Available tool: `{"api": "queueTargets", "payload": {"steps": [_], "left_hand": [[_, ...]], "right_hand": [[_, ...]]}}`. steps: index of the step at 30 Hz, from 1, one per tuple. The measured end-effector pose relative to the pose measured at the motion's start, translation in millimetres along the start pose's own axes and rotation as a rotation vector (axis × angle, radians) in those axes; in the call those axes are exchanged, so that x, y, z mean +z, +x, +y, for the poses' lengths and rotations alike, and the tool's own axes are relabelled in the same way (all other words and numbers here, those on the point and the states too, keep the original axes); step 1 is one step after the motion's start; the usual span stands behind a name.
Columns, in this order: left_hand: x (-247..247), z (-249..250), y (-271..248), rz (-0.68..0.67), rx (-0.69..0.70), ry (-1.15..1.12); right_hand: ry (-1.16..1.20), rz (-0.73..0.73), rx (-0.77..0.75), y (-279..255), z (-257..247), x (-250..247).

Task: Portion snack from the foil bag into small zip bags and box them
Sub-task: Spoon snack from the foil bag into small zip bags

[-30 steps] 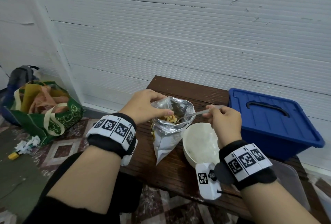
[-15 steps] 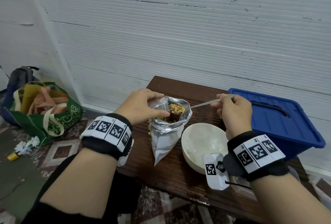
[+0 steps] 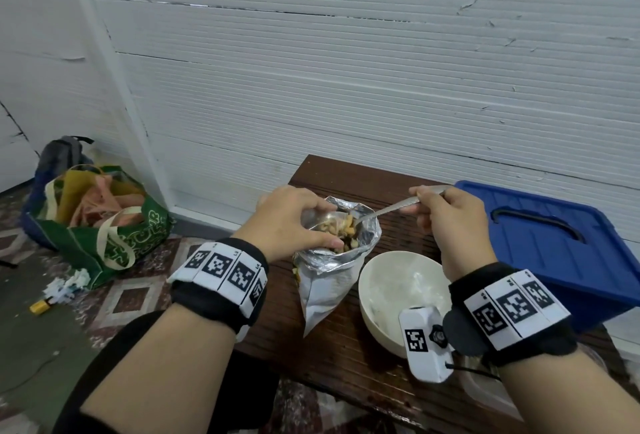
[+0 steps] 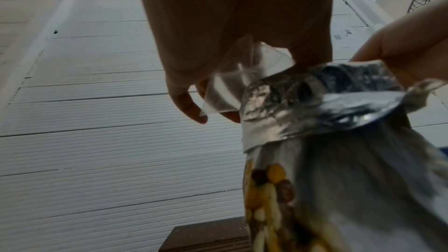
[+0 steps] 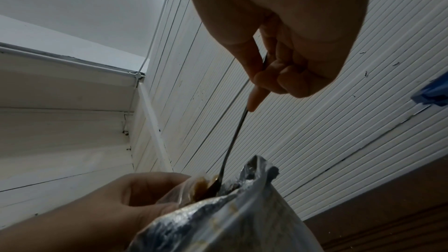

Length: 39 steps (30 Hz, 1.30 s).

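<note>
Foil, crinkled and silver, forms the bag, which is held upright on the table by the left hand; its rim is pinched between thumb and curled fingers, and a clear zip bag is gripped with it at the mouth. A spoon is held by its handle in the right hand, fingers curled round it, with its bowl lowered into the open mouth among the snack. A white bowl is set just beside the foil bag, and a blue box stands to the right, lid on.
</note>
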<state>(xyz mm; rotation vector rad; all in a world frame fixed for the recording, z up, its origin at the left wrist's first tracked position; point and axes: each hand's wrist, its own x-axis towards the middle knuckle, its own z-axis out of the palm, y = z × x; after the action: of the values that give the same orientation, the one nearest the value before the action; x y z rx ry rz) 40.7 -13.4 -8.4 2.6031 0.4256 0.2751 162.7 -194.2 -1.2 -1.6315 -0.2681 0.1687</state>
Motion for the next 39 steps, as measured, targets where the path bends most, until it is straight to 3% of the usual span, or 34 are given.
{"api": "queueTargets", "payload": {"steps": [7, 13, 18, 23, 26, 28, 35, 39], "left_hand": [[8.2, 9.2, 1.7, 0.075, 0.014, 0.057], [12.0, 0.2, 1.2, 0.14, -0.037, -0.189], [6.0, 4.6, -1.9, 0.207, -0.089, -0.381], [-3.0, 3.0, -6.5, 0.256, -0.103, -0.436], [-4.7, -0.3, -7.7, 0.206, -0.105, -0.44], [-3.4, -1.2, -8.2, 0.166, -0.108, -0.422], [0.9, -1.0, -6.1, 0.142, -0.118, -0.389], [-0.8, 2.3, -7.4, 0.14, -0.126, -0.378]], "right_hand": [[0.08, -0.15, -0.099, -4.1, -1.2, 3.4], [0.172, -0.249, -0.313, -9.7, -6.8, 3.0], [0.173, -0.176, -0.487, -2.6, -13.8, -8.1], [0.203, 0.027, -0.517, 3.4, -16.6, -16.7], [0.091, 0.033, -0.51, 3.4, -9.0, -12.6], [-0.03, -0.061, -0.524, -1.8, -1.4, -3.5], [-0.443, -0.285, -0.754, -17.9, 30.7, 23.4], [-0.445, -0.242, -0.654, -18.0, 34.4, 24.5]]}}
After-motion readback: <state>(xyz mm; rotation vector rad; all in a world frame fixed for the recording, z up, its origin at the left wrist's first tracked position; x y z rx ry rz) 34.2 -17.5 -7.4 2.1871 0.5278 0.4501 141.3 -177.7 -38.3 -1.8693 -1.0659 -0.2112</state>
